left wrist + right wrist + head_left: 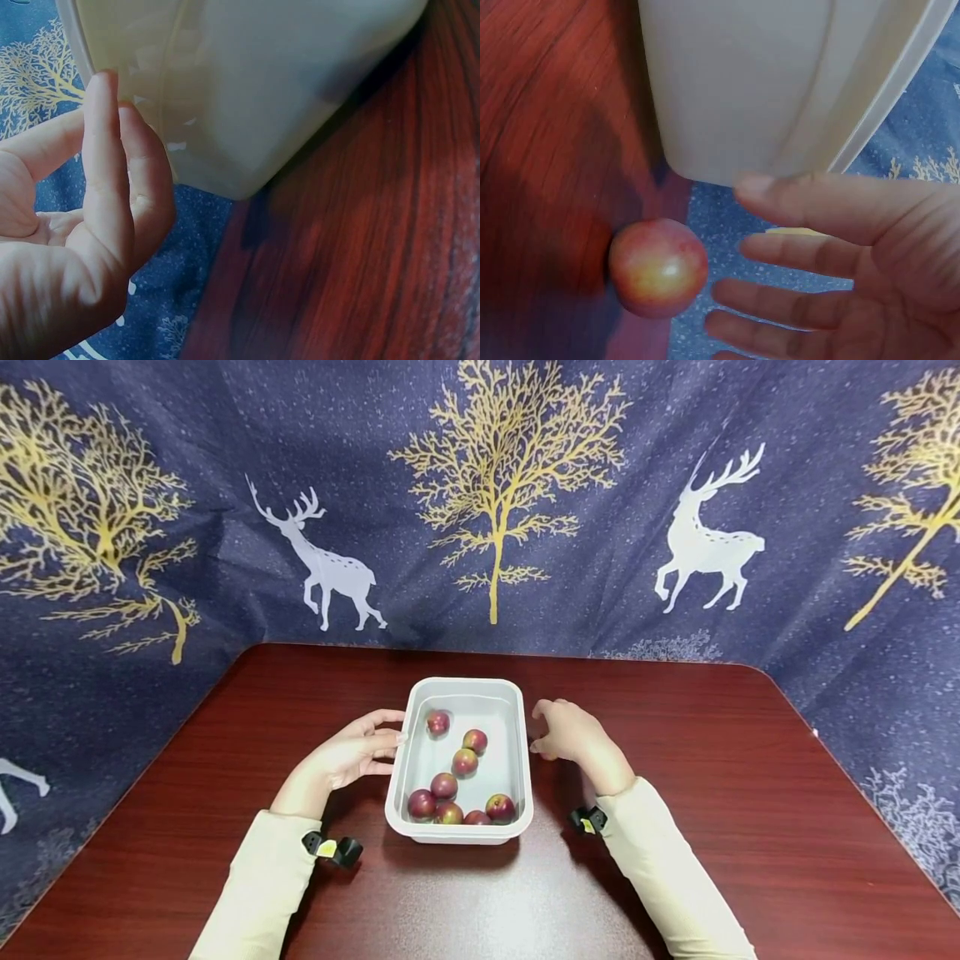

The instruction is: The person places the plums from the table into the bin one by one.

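A white rectangular tub (462,835) stands on the table with several red and yellow plums (465,763) inside, most gathered at its near end. My left hand (352,750) is at the tub's left side, its extended fingertips against the wall just under the rim, as the left wrist view shows. To the right of the tub, my right hand (576,735) hovers low with fingers spread and nothing in them. One loose plum (658,268) lies on the table just beyond those fingertips; in the head view the hand mostly hides it.
The dark red wooden table (720,760) carries the tub near its middle. Behind it hangs a blue cloth (420,527) printed with deer and golden trees. Each sleeve has a small black camera (588,820) strapped at the wrist.
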The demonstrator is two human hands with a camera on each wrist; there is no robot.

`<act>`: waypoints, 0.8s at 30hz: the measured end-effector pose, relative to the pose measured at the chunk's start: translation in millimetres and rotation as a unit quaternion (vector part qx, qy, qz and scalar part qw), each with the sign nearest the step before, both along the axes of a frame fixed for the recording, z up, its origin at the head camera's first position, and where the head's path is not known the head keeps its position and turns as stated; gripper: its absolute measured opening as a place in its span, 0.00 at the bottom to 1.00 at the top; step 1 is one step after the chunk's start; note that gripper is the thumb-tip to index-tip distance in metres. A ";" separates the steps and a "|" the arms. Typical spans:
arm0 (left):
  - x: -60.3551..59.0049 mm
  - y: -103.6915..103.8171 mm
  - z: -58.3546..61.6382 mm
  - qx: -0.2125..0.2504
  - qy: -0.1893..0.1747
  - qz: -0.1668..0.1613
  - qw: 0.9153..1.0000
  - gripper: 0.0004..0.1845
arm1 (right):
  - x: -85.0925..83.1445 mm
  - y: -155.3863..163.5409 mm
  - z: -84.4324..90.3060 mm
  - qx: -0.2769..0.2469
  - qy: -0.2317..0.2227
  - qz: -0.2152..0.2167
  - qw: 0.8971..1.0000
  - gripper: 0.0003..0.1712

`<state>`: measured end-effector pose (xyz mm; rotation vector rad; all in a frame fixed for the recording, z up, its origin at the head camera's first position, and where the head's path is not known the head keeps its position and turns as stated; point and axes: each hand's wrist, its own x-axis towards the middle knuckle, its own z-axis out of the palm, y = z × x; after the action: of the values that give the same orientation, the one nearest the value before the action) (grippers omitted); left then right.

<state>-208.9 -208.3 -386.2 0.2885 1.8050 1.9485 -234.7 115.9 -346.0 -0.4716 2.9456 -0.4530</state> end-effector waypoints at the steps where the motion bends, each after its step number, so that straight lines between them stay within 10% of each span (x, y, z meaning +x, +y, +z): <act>1: 0.1 0.0 -0.1 -0.001 0.000 0.000 1.000 0.28 | 0.0 0.1 -0.9 0.005 -0.004 0.006 1.000 0.27; 24: -1.7 -0.9 -1.3 -0.002 -0.004 -0.002 1.000 0.28 | -5.3 5.5 -12.6 0.030 -0.025 0.043 0.998 0.15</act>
<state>-210.6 -209.2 -387.5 0.2814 1.8023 1.9394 -240.0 121.5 -358.6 -0.5687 2.8676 -0.3586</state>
